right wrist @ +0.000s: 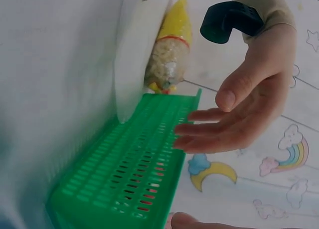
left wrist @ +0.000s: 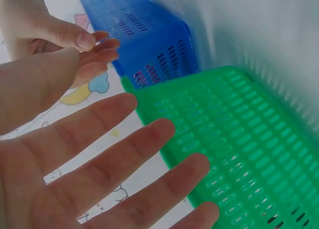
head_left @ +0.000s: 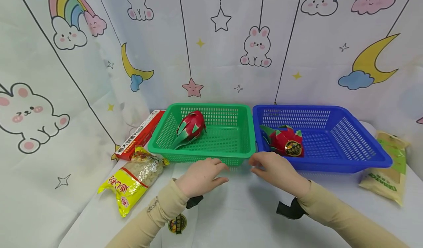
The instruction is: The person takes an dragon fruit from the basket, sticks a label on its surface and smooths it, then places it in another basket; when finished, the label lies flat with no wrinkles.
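My left hand (head_left: pixel 203 177) is just in front of the green basket (head_left: pixel 224 136), its fingers spread and relaxed with nothing held, as the left wrist view shows. My right hand (head_left: pixel 279 170) hovers between the green basket and the blue basket (head_left: pixel 322 143), near their front rims. Its fingers bend loosely, and nothing sits between them. A red dragon fruit (head_left: pixel 193 124) with green scales lies tilted at the left inside the green basket. Another dragon fruit (head_left: pixel 281 139), bearing a dark round label, rests at the left inside the blue basket.
A yellow bag of pasta (head_left: pixel 145 176) and a red box (head_left: pixel 140 135) lie left of the green basket. Under my left forearm is a whitish packet (head_left: pixel 180 237) with a round label. A beige-green bag (head_left: pixel 390 167) lies at the right. Behind hangs a printed curtain (head_left: pixel 218 57).
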{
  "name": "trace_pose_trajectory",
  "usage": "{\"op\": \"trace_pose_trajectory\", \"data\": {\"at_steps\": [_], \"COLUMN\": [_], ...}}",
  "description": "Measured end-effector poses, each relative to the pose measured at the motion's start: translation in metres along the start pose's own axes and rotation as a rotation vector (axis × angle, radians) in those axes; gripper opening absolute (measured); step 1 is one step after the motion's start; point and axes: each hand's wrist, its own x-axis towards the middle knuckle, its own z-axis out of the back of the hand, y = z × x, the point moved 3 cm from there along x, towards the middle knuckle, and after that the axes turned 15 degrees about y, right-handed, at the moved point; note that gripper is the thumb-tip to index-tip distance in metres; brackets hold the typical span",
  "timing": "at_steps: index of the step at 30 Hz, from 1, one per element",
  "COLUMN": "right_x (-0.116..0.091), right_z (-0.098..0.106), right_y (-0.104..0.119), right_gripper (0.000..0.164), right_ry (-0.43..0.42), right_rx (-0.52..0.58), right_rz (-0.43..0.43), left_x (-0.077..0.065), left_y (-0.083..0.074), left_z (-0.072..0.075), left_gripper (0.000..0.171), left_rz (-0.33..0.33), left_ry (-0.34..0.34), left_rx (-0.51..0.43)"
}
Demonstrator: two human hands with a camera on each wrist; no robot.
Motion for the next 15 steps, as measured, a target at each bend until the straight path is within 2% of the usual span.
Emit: {"op": "trace_pose_trajectory", "data": {"at_steps": [9, 15], "right_x": [0.017, 0.028], "right_z": [0.007, 0.006], "right_y": [0.003, 0.004], "right_gripper": [0.014, 0.015], "right_ry": [-0.081, -0.098], "right_rx": [0.0, -0.02], "right_rz": [0.047, 0.057], "left_x": [0.0, 0.003], "left_y": [0.006, 0.013], "left_z": [0.012, 0.017], "left_gripper": [0.025, 0.025], "left_rz": [-0.008, 0.013], "left_ry": [-0.061, -0.04], "left_rx": [0.01, -0.077]}}
